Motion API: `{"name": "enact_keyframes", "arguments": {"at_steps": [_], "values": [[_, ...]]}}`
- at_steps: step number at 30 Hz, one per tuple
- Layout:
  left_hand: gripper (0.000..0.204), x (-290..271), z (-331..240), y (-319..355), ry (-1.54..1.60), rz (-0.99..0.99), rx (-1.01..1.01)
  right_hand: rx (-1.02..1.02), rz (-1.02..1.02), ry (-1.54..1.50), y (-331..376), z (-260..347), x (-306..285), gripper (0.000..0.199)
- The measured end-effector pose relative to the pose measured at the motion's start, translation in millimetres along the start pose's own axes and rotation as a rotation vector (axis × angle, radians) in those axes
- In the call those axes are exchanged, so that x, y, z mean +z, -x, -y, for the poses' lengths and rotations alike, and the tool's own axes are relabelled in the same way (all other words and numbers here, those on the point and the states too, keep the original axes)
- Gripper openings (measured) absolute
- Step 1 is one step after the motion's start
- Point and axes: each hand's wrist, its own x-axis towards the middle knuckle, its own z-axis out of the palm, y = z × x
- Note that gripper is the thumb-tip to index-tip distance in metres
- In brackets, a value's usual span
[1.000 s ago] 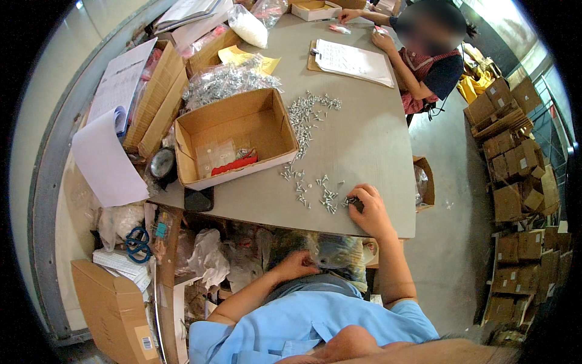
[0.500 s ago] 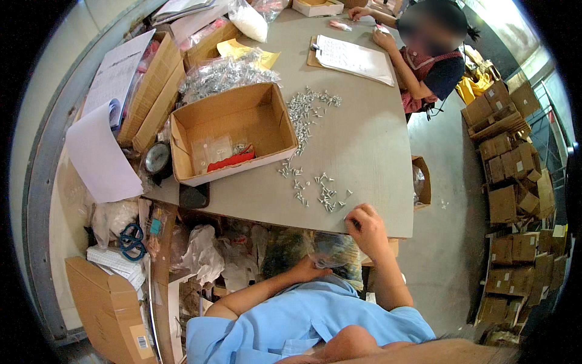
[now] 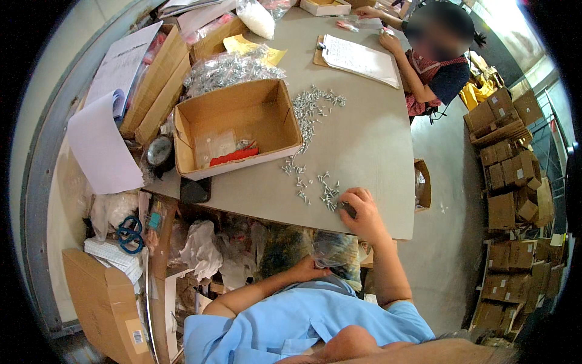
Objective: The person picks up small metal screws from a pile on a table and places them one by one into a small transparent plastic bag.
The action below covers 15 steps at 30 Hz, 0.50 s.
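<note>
Low in front of my body, my left hand (image 3: pixel 308 270) grips a clear plastic bag (image 3: pixel 329 250) that hangs just off the table's near edge. My right hand (image 3: pixel 364 215) rests at that edge with its fingers curled downward, beside a small group of screws (image 3: pixel 328 195). Its fingertips are turned away, so whatever they may pinch stays hidden. Farther up the table lies a larger spread of silvery screws (image 3: pixel 308 115). Left of them stands an open cardboard box (image 3: pixel 236 115) with a red item (image 3: pixel 235 156) and small clear bags inside.
Filled bags of metal parts (image 3: pixel 233 73) lie behind the box. A clipboard with papers (image 3: pixel 359 59) sits toward the far right, near a co-worker (image 3: pixel 433 73) seated at the table. A dark phone-like slab (image 3: pixel 195 189) lies at the near left edge. Stacked cartons (image 3: pixel 506 164) line the right side.
My right hand has moved left and slightly away from me, up to the nearest screws. My left hand stays low with the plastic bag. The co-worker's hands have shifted slightly.
</note>
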Motion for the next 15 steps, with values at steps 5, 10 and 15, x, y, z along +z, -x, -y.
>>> {"name": "enact_keyframes", "arguments": {"at_steps": [5, 10, 15], "values": [[0.052, -0.7, -3.0, -2.5, -0.047, -0.003, -0.09, -0.018, -0.047, 0.04, 4.3, 1.7, 8.7, 0.017], [0.064, -0.2, 20.3, -5.2, -0.137, -0.019, -0.186, 0.036, 0.003, -0.017, 22.7, 11.0, 4.8, 0.012], [0.071, 1.6, 29.8, -8.3, -0.146, -0.063, -0.049, 0.131, 0.051, -0.116, 13.8, 28.2, 5.0, 0.013]]}}
